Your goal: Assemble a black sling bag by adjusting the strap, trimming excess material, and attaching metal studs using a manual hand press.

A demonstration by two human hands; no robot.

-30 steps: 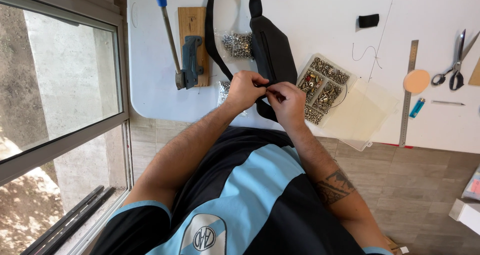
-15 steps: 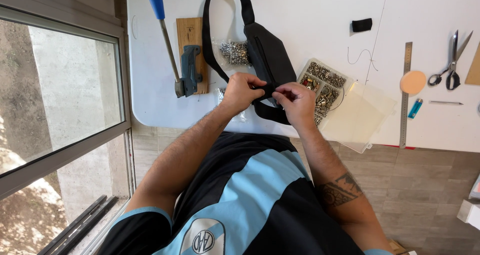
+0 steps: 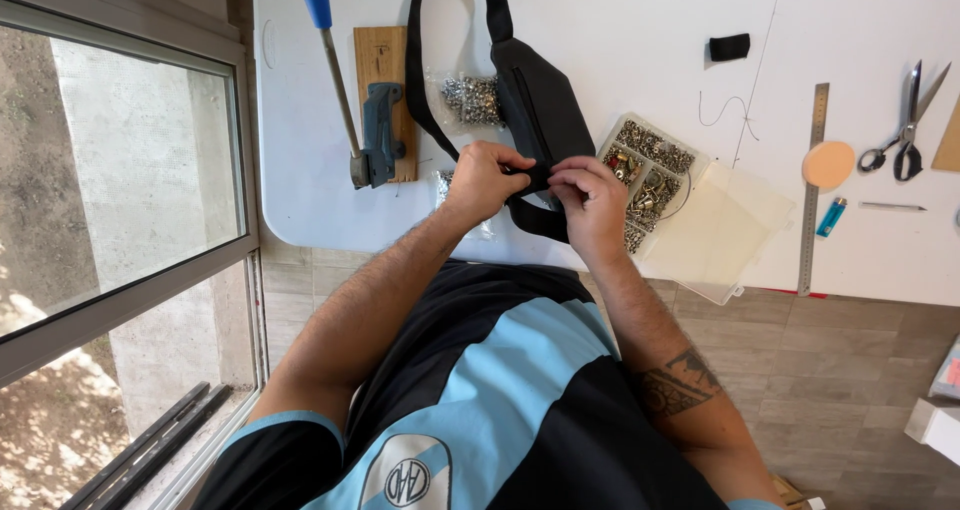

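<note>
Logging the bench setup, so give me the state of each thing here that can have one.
Black fabric waist bag: flat on the white table, gripped at its near end by both hands.
Left hand: closed on the bag.
Right hand: closed on the bag.
Clear plastic compartment box: open, lid beside it.
Steel scissors: blades apart.
</note>
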